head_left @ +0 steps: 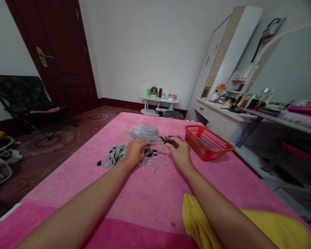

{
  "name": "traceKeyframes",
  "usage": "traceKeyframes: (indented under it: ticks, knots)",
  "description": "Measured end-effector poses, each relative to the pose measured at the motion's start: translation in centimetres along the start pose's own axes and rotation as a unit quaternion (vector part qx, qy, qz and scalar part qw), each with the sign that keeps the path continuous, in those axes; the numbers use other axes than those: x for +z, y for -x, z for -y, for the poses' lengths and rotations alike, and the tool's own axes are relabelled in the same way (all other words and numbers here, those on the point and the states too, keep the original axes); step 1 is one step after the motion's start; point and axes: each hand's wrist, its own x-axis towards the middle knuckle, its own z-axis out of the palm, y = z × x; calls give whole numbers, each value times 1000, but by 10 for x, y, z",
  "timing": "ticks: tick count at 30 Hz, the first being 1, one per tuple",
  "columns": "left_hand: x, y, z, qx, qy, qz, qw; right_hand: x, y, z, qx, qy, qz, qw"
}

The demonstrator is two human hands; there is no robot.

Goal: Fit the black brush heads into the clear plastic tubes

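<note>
My left hand point(137, 151) is closed with fingertips down, at the right side of a heap of small clear and black pieces point(116, 154). What its fingers hold, if anything, I cannot make out. My right hand point(180, 152) pinches a thin dark piece point(165, 140) between thumb and forefinger, pointing toward the left hand. Beyond the hands lies a pile of slim whitish translucent tubes point(144, 132). More thin dark pieces point(176, 136) lie behind the right fingers, partly hidden. Several short clear pieces point(154, 168) are scattered between the hands.
A red plastic basket point(207, 143) with slim pale items inside stands right of my right hand. Pink cloth point(145, 197) covers the table. Yellow fabric point(200, 221) lies under my right forearm. A low white stand point(159, 100) and a cluttered dresser point(223, 108) are farther off.
</note>
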Motion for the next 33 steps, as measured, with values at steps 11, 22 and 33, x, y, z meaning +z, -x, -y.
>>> traceKeyframes:
  ticks: [11, 22, 33]
  knots:
    - [1, 0, 1, 1, 1, 0, 1000, -3, 2, 4, -40, 76, 5, 996]
    - [0, 0, -2, 27, -7, 7, 1000, -6, 5, 9, -18, 190, 26, 981]
    - [1, 1, -2, 35, -20, 7, 999, -6, 6, 11, -15, 293, 59, 954]
